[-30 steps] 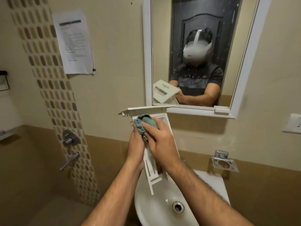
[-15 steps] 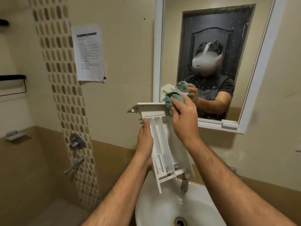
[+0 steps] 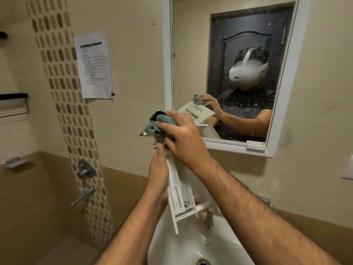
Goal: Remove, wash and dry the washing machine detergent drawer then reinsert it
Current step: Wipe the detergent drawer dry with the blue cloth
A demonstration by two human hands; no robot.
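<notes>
The white detergent drawer (image 3: 178, 194) stands almost upright above the sink, its front panel at the top and turned away from me. My left hand (image 3: 158, 173) grips the drawer's left side from behind, thumb up along its edge. My right hand (image 3: 183, 136) holds a bunched teal cloth (image 3: 158, 121) and presses it against the top front end of the drawer. The cloth and my right hand hide most of the front panel; the mirror shows its face with the cloth on it.
A white sink (image 3: 191, 243) lies below the drawer, with a metal tap (image 3: 209, 217) at its back. A white-framed mirror (image 3: 282, 77) hangs ahead. On the left wall are a printed sheet (image 3: 94, 65), shower valves (image 3: 86, 170) and a soap holder (image 3: 16, 161).
My right hand has moved the cloth leftward across the drawer's top end. The drawer has turned more edge-on. The view has shifted so the scene sits further right and lower.
</notes>
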